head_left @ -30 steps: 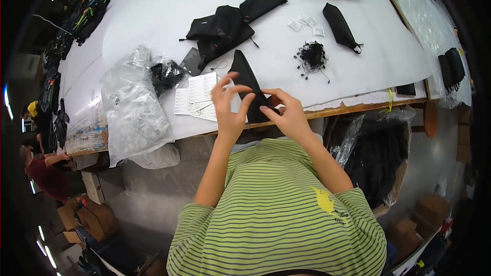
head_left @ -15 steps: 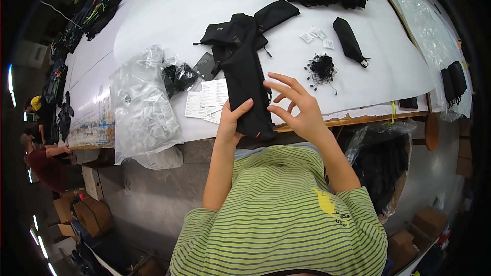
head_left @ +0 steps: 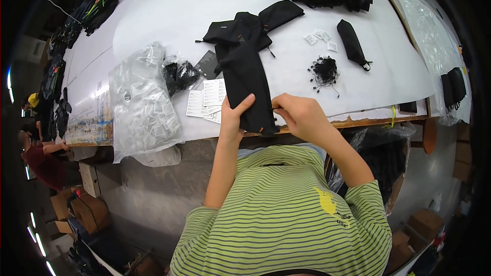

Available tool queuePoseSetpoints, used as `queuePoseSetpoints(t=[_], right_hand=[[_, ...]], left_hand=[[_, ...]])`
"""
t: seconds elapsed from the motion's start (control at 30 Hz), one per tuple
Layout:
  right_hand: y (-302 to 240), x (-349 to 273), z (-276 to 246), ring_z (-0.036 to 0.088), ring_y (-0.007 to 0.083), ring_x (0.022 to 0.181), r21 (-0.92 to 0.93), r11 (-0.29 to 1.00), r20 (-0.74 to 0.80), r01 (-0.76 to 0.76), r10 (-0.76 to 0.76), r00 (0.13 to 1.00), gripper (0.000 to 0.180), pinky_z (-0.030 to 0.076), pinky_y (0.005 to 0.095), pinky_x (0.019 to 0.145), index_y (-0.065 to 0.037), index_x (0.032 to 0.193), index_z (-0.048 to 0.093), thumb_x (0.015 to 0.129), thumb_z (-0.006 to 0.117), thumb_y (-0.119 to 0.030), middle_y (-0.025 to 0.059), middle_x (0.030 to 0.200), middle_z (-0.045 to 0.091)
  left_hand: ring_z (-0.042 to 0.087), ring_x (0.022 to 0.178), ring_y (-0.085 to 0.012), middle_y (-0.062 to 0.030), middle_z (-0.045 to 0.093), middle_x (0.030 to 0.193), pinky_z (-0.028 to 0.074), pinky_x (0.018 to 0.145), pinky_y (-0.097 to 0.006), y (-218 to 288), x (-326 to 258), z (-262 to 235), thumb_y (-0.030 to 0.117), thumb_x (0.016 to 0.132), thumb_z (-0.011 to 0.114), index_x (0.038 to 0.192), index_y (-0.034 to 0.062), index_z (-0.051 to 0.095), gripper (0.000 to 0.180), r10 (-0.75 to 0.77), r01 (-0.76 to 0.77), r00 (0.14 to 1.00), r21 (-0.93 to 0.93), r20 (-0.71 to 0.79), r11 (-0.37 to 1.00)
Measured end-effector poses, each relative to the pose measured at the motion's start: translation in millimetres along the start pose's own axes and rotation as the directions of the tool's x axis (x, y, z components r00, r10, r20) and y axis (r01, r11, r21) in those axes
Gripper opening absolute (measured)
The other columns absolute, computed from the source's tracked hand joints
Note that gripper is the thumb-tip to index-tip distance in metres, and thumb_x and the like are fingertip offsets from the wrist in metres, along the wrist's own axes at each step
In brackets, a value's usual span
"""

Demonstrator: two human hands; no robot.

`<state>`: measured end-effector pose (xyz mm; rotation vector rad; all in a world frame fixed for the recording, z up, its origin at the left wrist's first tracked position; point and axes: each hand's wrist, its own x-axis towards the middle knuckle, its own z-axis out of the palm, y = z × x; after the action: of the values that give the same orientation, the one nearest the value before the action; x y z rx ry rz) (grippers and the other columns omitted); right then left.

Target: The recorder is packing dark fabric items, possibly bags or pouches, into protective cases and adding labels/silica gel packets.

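The left grip (head_left: 233,120) is clasping, its thumb (head_left: 244,105) slanting up and rightward on top while its fingers are curling underneath, mostly hidden. Below that grip, the left forearm (head_left: 220,171) is running nearly upright. Just right of it, the right grip (head_left: 303,115) is pinching, its fingertips pointing leftward. The right forearm (head_left: 348,156) is slanting up from that grip's lower right.

A white-topped table (head_left: 169,18) is filling the upper frame. Black pouches (head_left: 244,29) are lying at upper centre, a clear plastic bag (head_left: 146,105) at centre left, white cards (head_left: 214,93) toward the middle, a black cord bundle (head_left: 324,69) and a lone pouch (head_left: 351,42) at upper right.
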<state>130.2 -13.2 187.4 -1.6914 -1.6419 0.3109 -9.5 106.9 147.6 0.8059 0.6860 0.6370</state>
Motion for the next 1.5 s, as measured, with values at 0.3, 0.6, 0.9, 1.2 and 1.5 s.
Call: queuePoseSetpoints(t=[0.3, 0.6, 0.9, 1.2, 1.5], right_hand=[[5, 27, -36, 0.052, 0.0157, 0.056, 0.151, 0.977, 0.015, -0.149, 0.148, 0.989, 0.010, 0.041, 0.0256, 0.054, -0.002, 0.089, 0.057, 0.080, 0.059, 0.001, 0.0081, 0.071, 0.059], [-17, 20, -30, 0.061, 0.0281, 0.065, 0.133, 0.989, -0.002, -0.064, 0.064, 0.998, 0.008, 0.047, 0.0344, 0.057, -0.005, 0.086, 0.056, 0.079, 0.058, -0.002, 0.0104, 0.073, 0.061], [-25, 16, -23, 0.062, 0.0174, 0.063, 0.052, 0.998, 0.233, -0.034, 0.021, 0.972, 0.010, 0.046, 0.0288, 0.054, -0.003, 0.088, 0.059, 0.079, 0.059, 0.000, 0.0081, 0.074, 0.064], [-30, 20, -33, 0.063, 0.0291, 0.067, 0.013, 1.000, 0.436, -0.014, 0.007, 0.900, 0.012, 0.049, 0.0375, 0.060, -0.005, 0.089, 0.055, 0.077, 0.055, -0.005, 0.0089, 0.072, 0.064], [-26, 21, -32, 0.057, 0.0183, 0.056, 0.120, 0.992, 0.485, 0.038, -0.092, 0.870, 0.009, 0.040, 0.0273, 0.050, -0.006, 0.085, 0.060, 0.077, 0.064, -0.007, 0.0059, 0.068, 0.061]], left_hand=[[0.063, 0.079, -0.0166, -0.0102, 0.062, 0.095, 0.053, 0.069, -0.028, 2, -4, -4, 0.013, 0.075, 0.071, 0.113, -0.0025, 0.052, 0.045, -0.192, 0.177, 0.970, 0.108, 0.149, 0.978], [0.063, 0.081, -0.0161, -0.0095, 0.063, 0.096, 0.053, 0.072, -0.028, 3, -3, -4, 0.013, 0.077, 0.070, 0.110, -0.0019, 0.053, 0.041, -0.127, 0.122, 0.972, 0.037, 0.197, 0.992], [0.063, 0.079, -0.0158, -0.0093, 0.063, 0.095, 0.052, 0.069, -0.027, 5, 3, 4, 0.013, 0.077, 0.070, 0.111, -0.0020, 0.052, 0.041, -0.106, 0.122, 0.989, -0.164, 0.106, 0.979], [0.063, 0.075, -0.0149, -0.0098, 0.063, 0.092, 0.052, 0.065, -0.026, 11, 2, 9, 0.014, 0.078, 0.068, 0.109, -0.0017, 0.053, 0.038, -0.144, 0.160, 0.979, -0.115, 0.143, 0.980], [0.064, 0.071, -0.0153, -0.0098, 0.064, 0.090, 0.053, 0.062, -0.025, 11, 7, 5, 0.013, 0.082, 0.065, 0.107, -0.0030, 0.053, 0.032, -0.143, 0.171, 0.962, -0.107, 0.231, 0.980]])
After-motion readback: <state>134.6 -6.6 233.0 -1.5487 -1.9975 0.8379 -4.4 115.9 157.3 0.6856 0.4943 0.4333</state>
